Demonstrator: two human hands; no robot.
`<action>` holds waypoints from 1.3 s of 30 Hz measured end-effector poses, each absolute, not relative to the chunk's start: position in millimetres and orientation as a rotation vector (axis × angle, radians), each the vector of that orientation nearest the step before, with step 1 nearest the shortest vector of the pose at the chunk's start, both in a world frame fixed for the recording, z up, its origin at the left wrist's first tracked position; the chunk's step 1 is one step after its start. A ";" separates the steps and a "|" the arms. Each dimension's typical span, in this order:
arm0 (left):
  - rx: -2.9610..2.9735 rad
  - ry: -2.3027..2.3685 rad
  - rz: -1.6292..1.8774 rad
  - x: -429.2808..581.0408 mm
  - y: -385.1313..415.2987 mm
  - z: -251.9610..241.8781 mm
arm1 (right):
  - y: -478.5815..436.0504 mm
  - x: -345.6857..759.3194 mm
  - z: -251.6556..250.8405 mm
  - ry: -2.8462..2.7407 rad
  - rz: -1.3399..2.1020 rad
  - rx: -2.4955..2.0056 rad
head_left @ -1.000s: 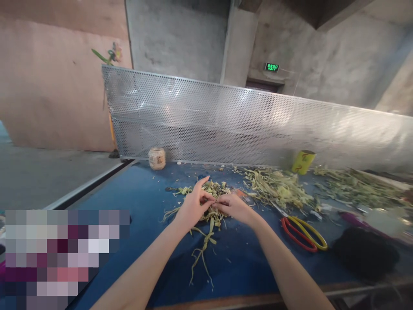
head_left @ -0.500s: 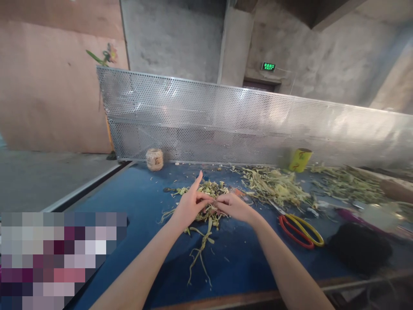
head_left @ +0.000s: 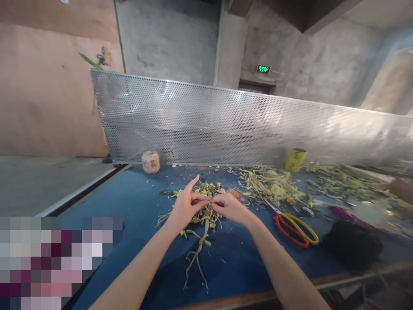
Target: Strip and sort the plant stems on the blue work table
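Note:
Both of my hands meet over a heap of dried, pale green plant pieces (head_left: 206,221) on the blue tabletop (head_left: 129,202). My left hand (head_left: 185,206) pinches with thumb and a finger while another finger points up and away. Its fingertips come together with those of my right hand (head_left: 230,207), which is closed in a pinch too. Whatever sits between the fingertips is too small to name. A forked, root-like dried stem (head_left: 199,249) trails from the heap towards me. Scissors with red and yellow handles (head_left: 295,228) lie to the right of my right hand.
Behind the table runs a perforated metal screen (head_left: 193,116). A ball of twine (head_left: 151,162) stands at the back left, a yellow-green can (head_left: 295,160) at the back right. More dried stems (head_left: 271,185) spread on the right, near a black bundle (head_left: 351,245). Another person's hand (head_left: 402,189) shows at the right edge.
The whole view has shifted slightly, so things sit a little further left. My hands stay pinched together over the heap, with little other change.

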State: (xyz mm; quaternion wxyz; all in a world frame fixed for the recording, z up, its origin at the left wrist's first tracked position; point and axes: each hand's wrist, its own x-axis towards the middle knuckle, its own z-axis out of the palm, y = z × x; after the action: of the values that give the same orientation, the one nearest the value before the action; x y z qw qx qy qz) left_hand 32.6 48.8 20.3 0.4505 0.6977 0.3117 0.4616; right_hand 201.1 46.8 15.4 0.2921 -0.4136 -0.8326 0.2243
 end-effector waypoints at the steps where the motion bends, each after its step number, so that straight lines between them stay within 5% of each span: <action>1: 1.733 0.772 1.141 32.7 48.9 19.9 | 46.8 201.0 15.1 -2.230 0.589 -1.094; 15: 1.884 0.818 1.159 30.9 47.2 16.6 | 43.4 197.8 16.3 -2.155 0.722 -1.092; 22: 2.279 0.909 1.178 27.1 47.8 12.6 | 49.1 191.0 7.0 -1.808 1.276 -0.945; 31: 2.770 0.776 1.151 20.9 56.8 9.8 | 48.3 193.8 7.4 -1.761 1.377 -0.857; 39: 2.372 0.810 1.195 23.1 48.1 16.2 | 51.7 199.5 5.3 -1.728 1.470 -0.764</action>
State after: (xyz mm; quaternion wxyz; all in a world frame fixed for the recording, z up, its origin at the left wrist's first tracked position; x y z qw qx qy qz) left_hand 23.1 48.1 16.2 0.1815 0.8400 0.2870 0.4232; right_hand 199.5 51.7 5.3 0.3652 -0.2970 -0.6721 0.5715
